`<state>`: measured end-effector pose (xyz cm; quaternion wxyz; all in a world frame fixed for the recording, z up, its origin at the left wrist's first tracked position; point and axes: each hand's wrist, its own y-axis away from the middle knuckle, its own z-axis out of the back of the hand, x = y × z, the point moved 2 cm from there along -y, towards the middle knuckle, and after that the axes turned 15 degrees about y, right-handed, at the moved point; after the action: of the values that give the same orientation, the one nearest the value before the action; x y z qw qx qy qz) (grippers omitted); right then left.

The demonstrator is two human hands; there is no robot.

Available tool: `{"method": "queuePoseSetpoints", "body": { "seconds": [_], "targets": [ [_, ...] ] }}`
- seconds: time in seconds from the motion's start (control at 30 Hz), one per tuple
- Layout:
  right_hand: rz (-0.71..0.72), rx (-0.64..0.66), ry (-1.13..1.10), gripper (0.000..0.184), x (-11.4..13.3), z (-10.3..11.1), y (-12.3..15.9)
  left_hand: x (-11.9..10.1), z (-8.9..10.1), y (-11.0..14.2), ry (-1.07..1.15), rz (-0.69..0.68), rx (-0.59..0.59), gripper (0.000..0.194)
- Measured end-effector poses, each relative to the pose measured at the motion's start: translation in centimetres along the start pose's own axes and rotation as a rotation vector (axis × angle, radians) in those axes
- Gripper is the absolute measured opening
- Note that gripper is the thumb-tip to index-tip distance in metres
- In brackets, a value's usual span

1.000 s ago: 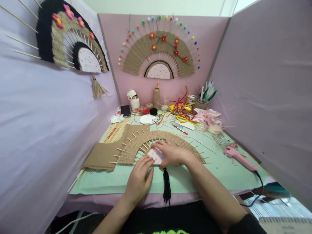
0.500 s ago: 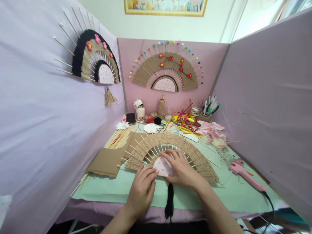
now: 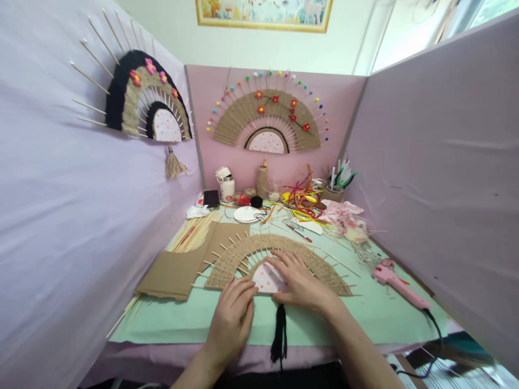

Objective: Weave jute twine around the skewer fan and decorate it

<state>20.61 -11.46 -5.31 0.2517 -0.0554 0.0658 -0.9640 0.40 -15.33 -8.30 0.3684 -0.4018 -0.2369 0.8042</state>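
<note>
A woven half-round fan [image 3: 227, 267] of tan cord on thin sticks lies on the pale green table cover. At its centre is a half-circle white panel with pink dots [image 3: 263, 282]. My right hand [image 3: 302, 278] grips the panel's right side, its fingers spread over the top and the thumb by the lower edge. The fingers of my left hand [image 3: 234, 310] bend onto the panel's left end; their tips partly hide the corner. Below the panel a black tassel [image 3: 279, 335] hangs toward the table's front edge.
Cut cardboard [image 3: 170, 273] and a bundle of thin sticks [image 3: 194, 231] lie left. A pink glue gun [image 3: 401, 283] rests right, its cord trailing off the edge. Coloured pipe cleaners [image 3: 306, 202], a pen [image 3: 299, 233] and a white bottle [image 3: 226, 186] are farther back. Two finished fans hang on the panels.
Half a second ago the fan was tilted with its right side lower toward me; now it lies level on the table. Both hands stay on the panel. The camera view has shifted.
</note>
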Motion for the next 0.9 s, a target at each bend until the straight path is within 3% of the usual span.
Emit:
{"method": "queuePoseSetpoints", "body": {
  "seconds": [0.1,0.27,0.4,0.53,0.73,0.8,0.9],
  "targets": [
    [-0.015,-0.086,-0.015,0.074,1.0,0.4,0.5,0.1,0.0,0.0,-0.003,0.004,-0.007,0.035],
    [0.084,-0.387,-0.155,0.040,5.2,1.1,1.7,-0.6,-0.9,-0.1,0.048,0.001,-0.021,0.037],
    [0.275,-0.522,-0.251,0.043,7.9,0.8,2.2,-1.2,-1.6,-0.2,0.124,-0.041,-0.055,0.035],
    [0.361,-0.562,-0.267,0.040,8.7,0.4,1.9,-0.8,-2.3,0.2,0.204,0.060,-0.035,0.037],
    [0.511,-0.551,-0.273,0.031,7.9,2.0,0.2,-0.2,-4.4,-0.1,0.127,0.198,0.002,0.028],
    [0.504,-0.550,-0.291,0.028,6.2,3.5,-0.9,-0.7,-4.7,-1.9,0.134,0.202,0.039,0.027],
    [0.357,-0.563,-0.339,0.019,2.2,5.5,-2.7,-1.9,-4.9,-5.8,0.192,0.116,0.113,0.021]
  ]
}}
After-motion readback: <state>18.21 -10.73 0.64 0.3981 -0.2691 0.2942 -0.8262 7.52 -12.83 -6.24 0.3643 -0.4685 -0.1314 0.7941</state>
